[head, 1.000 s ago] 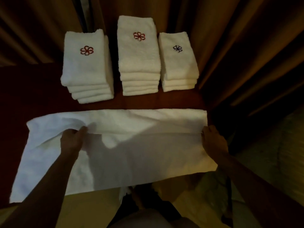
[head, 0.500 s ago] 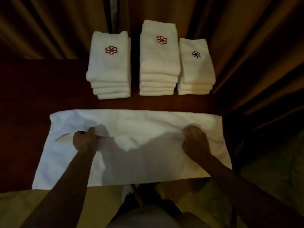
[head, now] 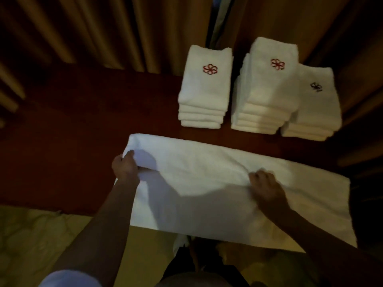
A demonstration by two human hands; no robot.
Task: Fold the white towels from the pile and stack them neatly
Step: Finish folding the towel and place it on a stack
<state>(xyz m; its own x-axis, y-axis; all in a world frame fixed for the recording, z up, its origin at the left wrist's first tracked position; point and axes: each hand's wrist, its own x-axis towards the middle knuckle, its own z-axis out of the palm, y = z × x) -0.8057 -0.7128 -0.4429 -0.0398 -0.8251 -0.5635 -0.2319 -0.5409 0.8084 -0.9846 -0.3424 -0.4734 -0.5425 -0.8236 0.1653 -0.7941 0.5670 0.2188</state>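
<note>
A white towel (head: 217,183) is spread lengthwise on the dark red counter (head: 72,131). Its left end is gripped by the curled left hand (head: 125,167); a ridge in its middle is pinched by the right hand (head: 265,185). Behind the towel, three stacks of folded towels (head: 267,90) are lined up.

A dark reddish wooden table (head: 78,125) stood against pleated brown curtains (head: 87,32). The light was dim and warm. Below the table edge lay what seemed a pale yellowish patterned floor (head: 31,241).
</note>
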